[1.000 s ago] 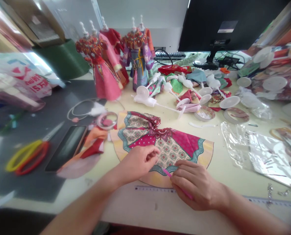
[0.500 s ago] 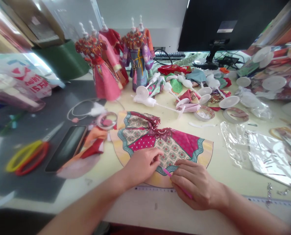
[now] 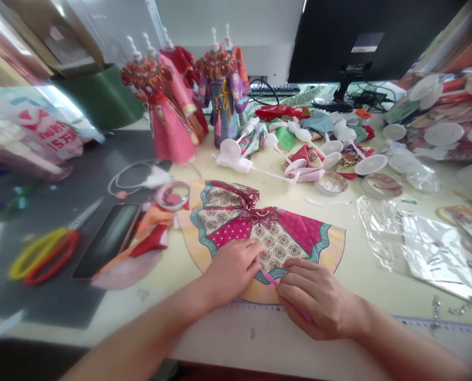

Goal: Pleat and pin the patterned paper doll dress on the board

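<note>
A fan-shaped doll skirt [image 3: 273,248] of patterned cloth lies spread on the table, magenta and cream panels above a teal wavy band and pale yellow hem. My left hand [image 3: 234,267] rests on its lower middle, fingers lightly bent and pressing on the fabric. Gripped in my right hand [image 3: 319,299] is a thin pink pen-like tool [image 3: 271,279], its end pointing up-left at the teal band near my left fingertips. Its exact kind is unclear, as my fingers cover much of it. Under the hem runs a ruler [image 3: 414,321], partly hidden by the skirt and my right hand.
Scissors [image 3: 49,254], a phone [image 3: 108,241] and orange cloth [image 3: 152,225] lie left. Dressed doll stands [image 3: 172,121] stand behind. Fallen white stands [image 3: 236,163], tape rolls [image 3: 331,183] and clear plastic bags [image 3: 438,254] spread across the back and right, below a monitor [image 3: 363,42].
My left hand has shifted slightly, its fingers reaching a little further out over the cloth. The right hand, the pink tool and the skirt look almost unmoved.
</note>
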